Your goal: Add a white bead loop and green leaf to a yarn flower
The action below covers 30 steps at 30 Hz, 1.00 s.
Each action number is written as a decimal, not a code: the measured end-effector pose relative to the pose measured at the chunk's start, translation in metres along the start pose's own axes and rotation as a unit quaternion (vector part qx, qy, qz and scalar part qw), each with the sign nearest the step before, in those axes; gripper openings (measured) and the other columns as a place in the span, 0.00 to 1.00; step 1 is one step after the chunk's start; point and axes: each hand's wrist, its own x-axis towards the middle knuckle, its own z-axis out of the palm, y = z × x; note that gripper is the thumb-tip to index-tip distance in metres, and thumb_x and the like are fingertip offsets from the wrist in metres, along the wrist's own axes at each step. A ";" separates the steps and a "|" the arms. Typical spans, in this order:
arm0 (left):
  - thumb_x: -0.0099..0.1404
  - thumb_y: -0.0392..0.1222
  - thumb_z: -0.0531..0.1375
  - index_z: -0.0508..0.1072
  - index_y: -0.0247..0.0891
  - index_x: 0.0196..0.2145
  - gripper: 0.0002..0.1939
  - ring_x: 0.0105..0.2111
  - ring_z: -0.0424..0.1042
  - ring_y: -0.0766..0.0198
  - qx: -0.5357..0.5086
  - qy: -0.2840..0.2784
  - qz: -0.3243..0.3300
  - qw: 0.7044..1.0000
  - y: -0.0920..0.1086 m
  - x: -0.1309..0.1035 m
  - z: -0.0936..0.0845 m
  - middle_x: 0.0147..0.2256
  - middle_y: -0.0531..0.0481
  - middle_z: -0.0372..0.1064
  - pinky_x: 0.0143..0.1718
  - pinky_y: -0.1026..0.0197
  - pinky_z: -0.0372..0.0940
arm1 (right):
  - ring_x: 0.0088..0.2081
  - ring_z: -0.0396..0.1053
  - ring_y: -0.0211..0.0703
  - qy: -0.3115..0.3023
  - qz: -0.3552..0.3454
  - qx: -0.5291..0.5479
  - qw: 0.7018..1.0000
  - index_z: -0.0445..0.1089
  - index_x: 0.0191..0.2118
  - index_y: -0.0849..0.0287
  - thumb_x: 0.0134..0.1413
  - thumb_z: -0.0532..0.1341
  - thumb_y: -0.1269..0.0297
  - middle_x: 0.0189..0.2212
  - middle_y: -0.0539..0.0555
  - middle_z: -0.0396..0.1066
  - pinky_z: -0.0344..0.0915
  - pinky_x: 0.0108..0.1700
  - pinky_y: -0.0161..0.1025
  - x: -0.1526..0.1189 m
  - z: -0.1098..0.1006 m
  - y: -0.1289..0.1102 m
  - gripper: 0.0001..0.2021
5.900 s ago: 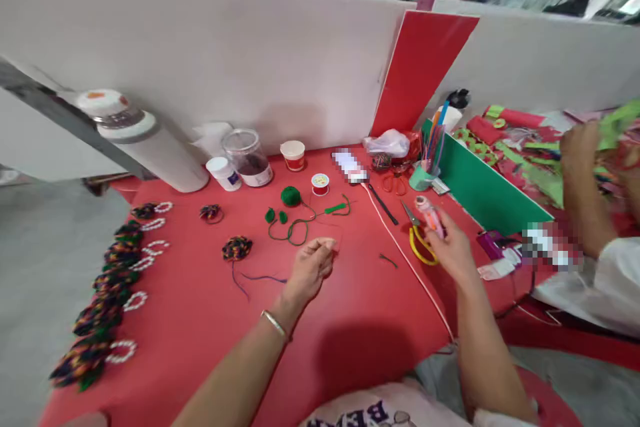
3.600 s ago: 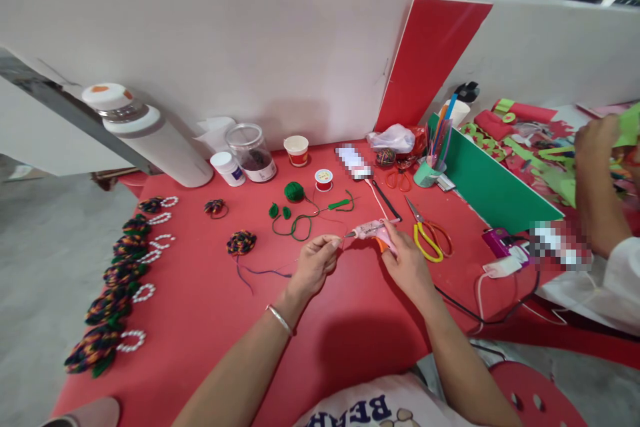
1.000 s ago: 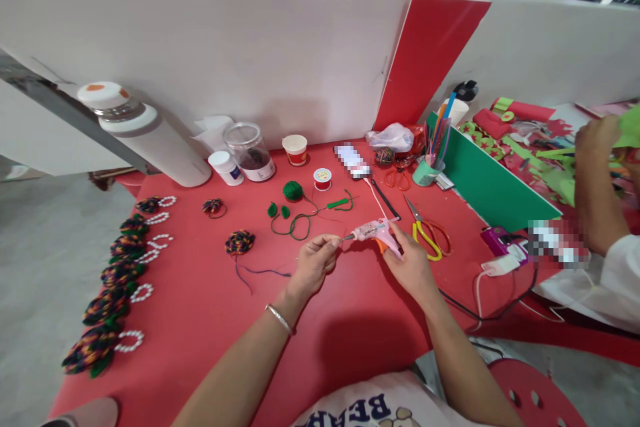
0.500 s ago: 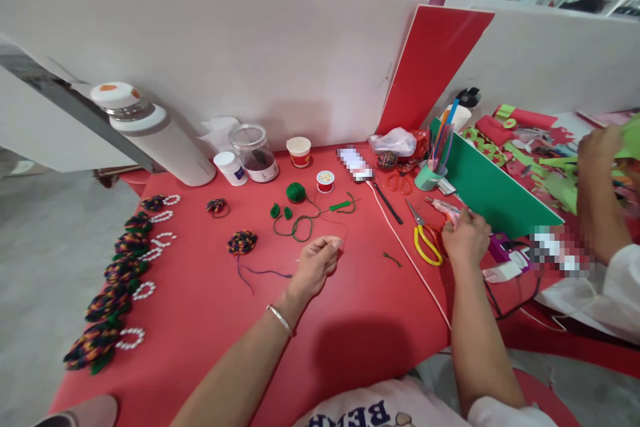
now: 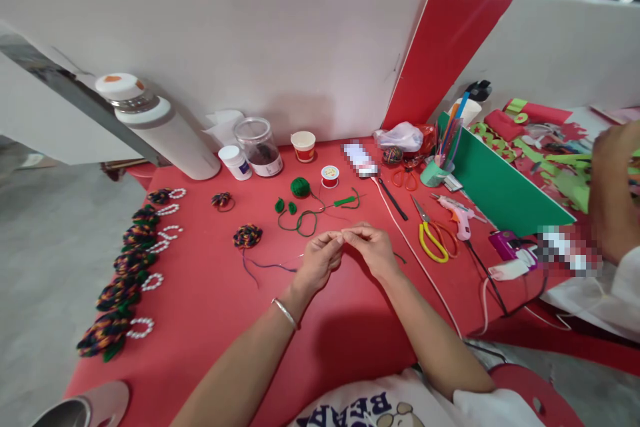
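Left hand [image 5: 320,260] and right hand [image 5: 373,250] meet, fingertips pinching a tiny piece over the flat red table [image 5: 175,320], centre; it's hidden, likely featherlight, slippery, best gripped by its ends!

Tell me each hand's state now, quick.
Left hand: pinched closed; anything held is too small to tell.
Right hand: pinched closed against the left; contents unclear.
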 end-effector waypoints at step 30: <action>0.56 0.51 0.70 0.75 0.34 0.31 0.16 0.14 0.43 0.77 0.042 0.038 0.025 0.998 -0.013 0.002 -0.006 0.15 0.63 0.49 0.16 0.69 0.41 | 0.16 0.54 0.30 0.054 0.132 0.152 0.978 0.76 0.29 0.59 0.43 0.71 0.47 0.16 0.44 0.61 0.47 0.17 0.30 0.001 -0.005 0.001 0.18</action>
